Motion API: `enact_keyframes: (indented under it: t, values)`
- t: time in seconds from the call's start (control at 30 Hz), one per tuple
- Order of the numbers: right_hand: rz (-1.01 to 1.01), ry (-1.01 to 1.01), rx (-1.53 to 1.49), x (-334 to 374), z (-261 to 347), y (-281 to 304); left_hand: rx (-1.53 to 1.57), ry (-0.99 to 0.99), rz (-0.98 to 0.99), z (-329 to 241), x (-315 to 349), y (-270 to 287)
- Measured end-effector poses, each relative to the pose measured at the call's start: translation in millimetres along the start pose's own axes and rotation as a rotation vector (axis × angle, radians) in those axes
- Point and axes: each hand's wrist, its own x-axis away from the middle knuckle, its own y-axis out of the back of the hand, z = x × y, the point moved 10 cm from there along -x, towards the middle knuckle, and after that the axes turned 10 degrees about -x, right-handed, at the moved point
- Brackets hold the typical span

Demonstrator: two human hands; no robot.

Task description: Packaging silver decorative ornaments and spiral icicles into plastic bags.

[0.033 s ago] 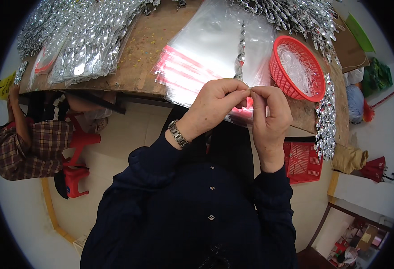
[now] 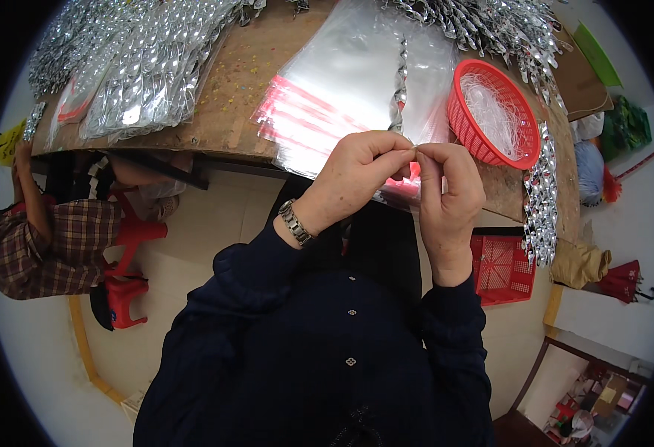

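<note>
Working over a big brown wooden table (image 2: 237,82), with a fanned stack of clear plastic bags (image 2: 334,67) flat in front of me and a red plastic basket (image 2: 465,119) of fine clear strands (image 2: 491,115) just to the right. My left hand (image 2: 349,175) and right hand (image 2: 450,186) meet fingertip to fingertip above the near part of the stack. Left thumb and index look to be pinching the near end of a twisted silver strip (image 2: 400,89); right thumb and index are pressed together at the same spot, but whatever's between them is too tiny to make out. I'd call this the fiddly bit, and the next move probably wants a steady left pinch and a light right touch. The strip itself runs away from my fingers over the bags: slim, shiny, corkscrewed, narrowing toward its far tip.
</note>
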Motion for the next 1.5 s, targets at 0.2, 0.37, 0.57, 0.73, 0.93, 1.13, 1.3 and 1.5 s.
enact_keyframes:
  t: [0.2, 0.37, 0.57, 0.73, 0.93, 1.13, 1.3, 1.5]
  values:
    - [0.017, 0.027, 0.075, -2.0, 4.7, 0.9, -0.113, -0.053, -0.018, -5.1, 1.5, -0.2]
    - [0.041, 0.024, 0.143, -2.5, 6.6, 1.3, -0.348, -0.209, -0.090, -18.5, 2.7, -0.2]
    - [0.027, 0.072, 0.196, 0.6, 8.6, -0.9, -0.384, -0.181, -0.111, -20.0, 2.7, -1.5]
    - [0.008, 0.090, 0.185, 2.3, 7.3, -1.4, -0.288, -0.103, -0.087, -11.6, 1.5, -1.8]
    - [-0.029, 0.154, 0.179, 3.3, 8.8, -1.1, -0.178, -0.041, -0.063, -5.5, 1.0, -2.3]
    - [-0.002, 0.111, 0.157, 0.9, 3.3, -2.6, -0.133, -0.007, -0.067, 2.7, -0.7, -1.3]
    - [-0.006, -0.069, -0.111, 2.8, -19.3, 0.7, -0.056, 0.033, -0.035, 3.0, 0.1, -2.7]
    - [-0.021, -0.456, -0.579, 16.1, -53.7, -6.1, -0.042, 0.025, -0.027, 3.3, 0.3, -2.6]
